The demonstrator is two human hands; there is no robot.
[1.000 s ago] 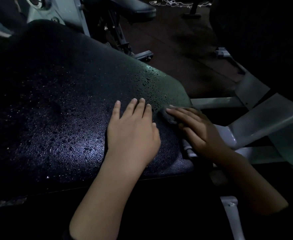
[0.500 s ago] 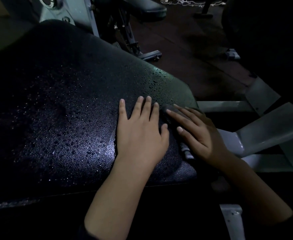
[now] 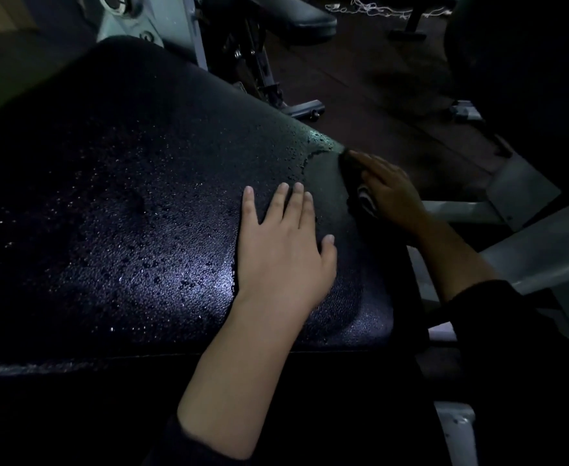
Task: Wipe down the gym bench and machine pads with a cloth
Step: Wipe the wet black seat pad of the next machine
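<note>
On the left, most of the black bench pad [image 3: 115,203] is covered in water droplets that catch the light; that part has not been wiped yet. The pad itself sits where it did a second ago.

Near the middle, the left hand [image 3: 283,250] lies flat on the pad with fingers straight and slightly spread, holding nothing. It has stayed in about the same spot over the last second and seems to be steadying the person against the pad.

Just right of its fingertips there is a smooth, droplet-free patch [image 3: 326,183] running up toward the pad's far right corner. A second ago droplets still covered that strip, so it looks freshly wiped.

At the right edge, the right hand [image 3: 390,193] has travelled away from the left hand, up along the pad's right side to the far corner. It presses a dark cloth [image 3: 355,178] onto the pad with fingers stretched out over it; whether the thumb is curled round the cloth cannot be told in the dim light. The cloth lies under that hand, touching the pad's right edge.

Judging from this, wiping has only just begun. The wide wet area to the left remains, and the grey metal frame [image 3: 525,257] beyond the right hand marks where the pad ends.
</note>
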